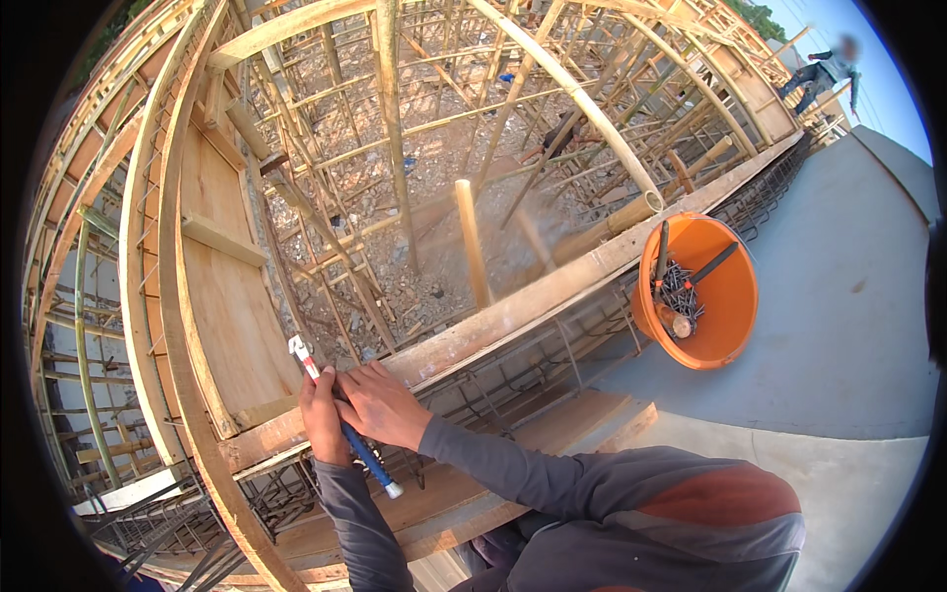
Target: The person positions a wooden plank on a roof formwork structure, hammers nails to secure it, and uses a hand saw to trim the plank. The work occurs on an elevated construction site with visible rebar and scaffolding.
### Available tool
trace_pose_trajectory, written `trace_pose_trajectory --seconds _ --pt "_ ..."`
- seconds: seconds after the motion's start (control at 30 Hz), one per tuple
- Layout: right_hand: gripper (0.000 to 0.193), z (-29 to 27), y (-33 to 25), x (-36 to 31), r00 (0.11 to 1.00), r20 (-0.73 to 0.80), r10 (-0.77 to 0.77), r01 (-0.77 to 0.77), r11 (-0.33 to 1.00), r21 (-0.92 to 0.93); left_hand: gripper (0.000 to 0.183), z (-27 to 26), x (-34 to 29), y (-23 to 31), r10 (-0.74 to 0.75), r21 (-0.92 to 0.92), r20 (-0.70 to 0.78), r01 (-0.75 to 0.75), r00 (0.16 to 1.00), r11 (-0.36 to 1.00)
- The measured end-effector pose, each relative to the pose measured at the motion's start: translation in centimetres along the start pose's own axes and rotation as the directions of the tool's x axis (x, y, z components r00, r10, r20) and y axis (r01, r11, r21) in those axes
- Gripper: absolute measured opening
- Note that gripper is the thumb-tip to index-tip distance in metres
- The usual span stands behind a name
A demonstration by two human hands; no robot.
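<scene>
A hammer [367, 456] with a blue handle, a red and white band and a pale metal head lies slantwise between my hands, over the timber beam [473, 340]. My left hand [324, 419] is closed around its upper handle, just below the head. Against it, my right hand [387, 407] rests with bent fingers over the handle and the beam's edge. Its fingertips meet near the left thumb, and whatever they pinch is hidden. The handle's white butt end sticks out below both hands.
An orange bucket [735, 321] with nails and tool handles stands at the right on a grey surface [838, 296]. Plywood formwork [232, 296] rises at the left. Bamboo props [395, 148] fill a deep opening beyond the beam. Rebar [493, 395] runs below it. A person [829, 74] stands far right.
</scene>
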State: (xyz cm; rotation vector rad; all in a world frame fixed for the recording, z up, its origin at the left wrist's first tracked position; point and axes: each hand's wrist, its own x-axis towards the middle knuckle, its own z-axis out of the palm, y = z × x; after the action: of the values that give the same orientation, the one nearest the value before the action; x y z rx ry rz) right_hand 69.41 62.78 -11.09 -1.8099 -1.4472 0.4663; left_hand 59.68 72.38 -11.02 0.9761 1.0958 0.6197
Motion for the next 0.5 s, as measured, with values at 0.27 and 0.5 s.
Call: trace_pose_trajectory --seconds 0.27,0.5 --pt "0.037 -0.24 -0.17 0.07 1.0 0.001 -0.004 0.004 1.0 -0.002 0.014 0.2 -0.27 0.42 0.003 0.035 -0.016 -0.002 1.0 0.999" --pt "0.037 0.03 0.03 0.0 1.0 -0.006 -0.005 0.005 1.0 -0.008 0.014 0.14 -0.1 0.19 0.002 0.022 -0.003 -0.002 1.0 1.0"
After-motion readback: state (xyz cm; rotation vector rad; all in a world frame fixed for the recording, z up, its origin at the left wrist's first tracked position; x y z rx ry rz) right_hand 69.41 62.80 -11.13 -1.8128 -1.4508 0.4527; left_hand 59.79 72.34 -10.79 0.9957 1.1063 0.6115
